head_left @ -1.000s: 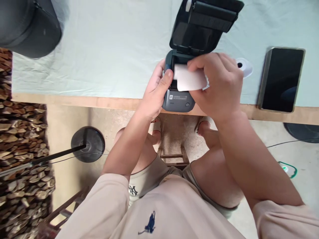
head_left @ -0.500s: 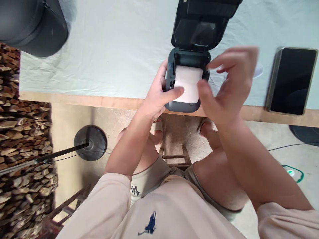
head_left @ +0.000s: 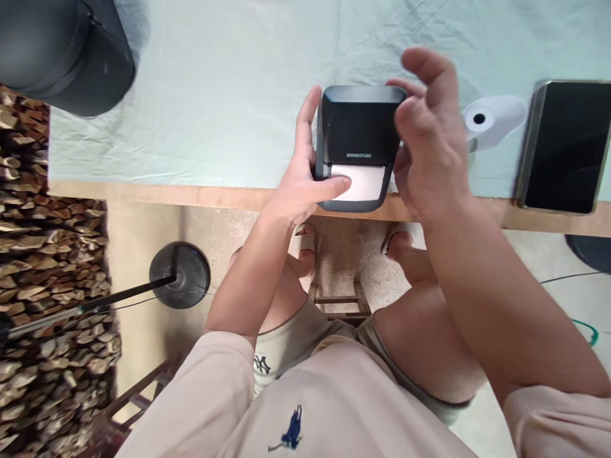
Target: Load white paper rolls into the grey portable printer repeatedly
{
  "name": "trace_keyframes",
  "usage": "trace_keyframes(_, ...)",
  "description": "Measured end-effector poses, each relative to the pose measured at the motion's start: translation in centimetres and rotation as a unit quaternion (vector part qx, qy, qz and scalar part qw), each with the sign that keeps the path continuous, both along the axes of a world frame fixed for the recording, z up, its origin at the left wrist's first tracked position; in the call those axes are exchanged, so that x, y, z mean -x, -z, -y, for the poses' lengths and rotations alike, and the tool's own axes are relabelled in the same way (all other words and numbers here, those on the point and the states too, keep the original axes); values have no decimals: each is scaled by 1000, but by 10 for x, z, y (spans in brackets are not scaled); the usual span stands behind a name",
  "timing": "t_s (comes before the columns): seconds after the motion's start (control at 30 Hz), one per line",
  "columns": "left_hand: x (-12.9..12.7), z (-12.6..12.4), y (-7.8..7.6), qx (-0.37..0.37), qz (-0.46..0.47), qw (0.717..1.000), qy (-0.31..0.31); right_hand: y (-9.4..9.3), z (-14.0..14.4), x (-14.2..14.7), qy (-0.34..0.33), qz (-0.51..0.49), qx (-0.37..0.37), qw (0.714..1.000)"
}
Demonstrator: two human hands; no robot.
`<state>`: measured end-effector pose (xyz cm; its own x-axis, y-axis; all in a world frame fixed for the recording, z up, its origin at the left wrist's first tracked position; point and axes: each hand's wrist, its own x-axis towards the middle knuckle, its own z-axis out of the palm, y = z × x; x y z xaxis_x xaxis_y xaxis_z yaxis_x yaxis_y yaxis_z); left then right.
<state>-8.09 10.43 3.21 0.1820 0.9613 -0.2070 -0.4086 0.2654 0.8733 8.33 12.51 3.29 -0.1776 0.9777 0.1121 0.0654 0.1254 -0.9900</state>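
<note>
- Two hands frame a small dark printer (head_left: 358,127) at the near edge of the table (head_left: 214,114), its lid down and a white strip of paper (head_left: 360,182) showing below the lid.
- My left hand (head_left: 305,172) grips the printer's left side, fingers up along its wall, thumb laid across the paper.
- My right hand (head_left: 429,140) is open and loose at the printer's right side, fingers spread and curled above the lid's corner; whether the palm touches the case I cannot tell.
- The printer is a squat, rounded box, matte charcoal, with small pale lettering on the lid's front edge.
- A white roll (head_left: 491,117) lies on the pale cloth just right of my right hand, with a black phone (head_left: 568,146) beyond it.
- A dark rounded object (head_left: 62,51) sits at the table's far left.
</note>
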Motion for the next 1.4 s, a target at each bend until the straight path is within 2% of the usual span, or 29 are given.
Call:
trace_keyframes(0.07,-1,0,2,17,103,994,-15,3,3,7,-30,-43,-2,999)
trace_keyframes(0.1,-2,0,3,39,204,978,-30,3,5,10,-38,-76,-1,996)
trace_keyframes(0.13,-3,0,3,83,331,939,-43,2,7,12,-49,-100,1,994)
trace_keyframes(0.17,-3,-1,4,146,471,869,-44,0,9,14,-58,-118,5,991)
trace_keyframes(0.2,-3,-2,3,228,605,762,-26,-2,12,15,-65,-127,15,990)
trace_keyframes(0.23,-3,-3,1,311,703,640,2,-4,14,16,-67,-126,28,989)
trace_keyframes(0.27,-3,-3,-1,379,751,540,29,-6,16,16,-63,-116,39,990)
trace_keyframes(0.3,-4,-3,-5,432,758,486,54,-7,17,15,-54,-104,47,992)
trace_keyframes(0.33,-6,-3,-8,443,719,533,43,-8,18,14,-43,-96,50,993)
trace_keyframes(0.37,-8,-2,-11,412,647,642,15,-7,18,13,-36,-92,52,994)
trace_keyframes(0.4,-10,-1,-14,334,544,770,-21,-6,18,11,-33,-90,51,994)
trace_keyframes(0.43,-12,-1,-14,222,425,876,-58,-4,17,9,-32,-86,45,995)
trace_keyframes(0.47,-14,-2,-13,148,313,936,-65,-2,16,7,-28,-72,32,996)
trace_keyframes(0.5,-14,-3,-10,95,221,968,-64,1,14,4,-11,-45,11,999)
trace_keyframes(0.53,-15,-5,-6,64,149,984,-68,2,13,0,17,-8,-20,1000)
trace_keyframes(0.6,-13,-9,2,57,64,994,-69,3,11,-7,72,64,-93,991)
trace_keyframes(0.63,-12,-12,6,65,46,994,-74,2,11,-10,77,86,-123,986)
trace_keyframes(0.73,-11,-16,10,84,31,992,-90,-4,11,-15,-8,88,-155,984)
trace_keyframes(0.8,-11,-16,7,87,24,992,-90,-10,12,-15,-30,117,-154,981)
trace_keyframes(0.93,-13,-11,0,70,6,996,-53,-19,14,-13,71,191,-210,956)
trace_keyframes(1.0,-13,-9,0,31,-3,999,-26,-23,13,-11,132,178,-226,949)
trace_keyframes(1.07,-12,-7,3,-22,2,1000,10,-27,12,-10,185,138,-203,952)
trace_keyframes(1.13,-11,-5,6,-61,25,997,38,-29,9,-10,208,94,-200,953)
trace_keyframes(1.2,-10,-4,9,-67,45,996,44,-31,7,-11,187,98,-220,953)
trace_keyframes(1.23,-10,-3,9,-63,47,996,40,-32,6,-11,159,135,-229,951)
trace_keyframes(1.3,-10,-4,11,-60,35,997,37,-34,8,-14,89,273,-210,934)
trace_keyframes(1.4,-8,-8,14,-93,19,993,68,-36,15,-17,38,474,-168,863)
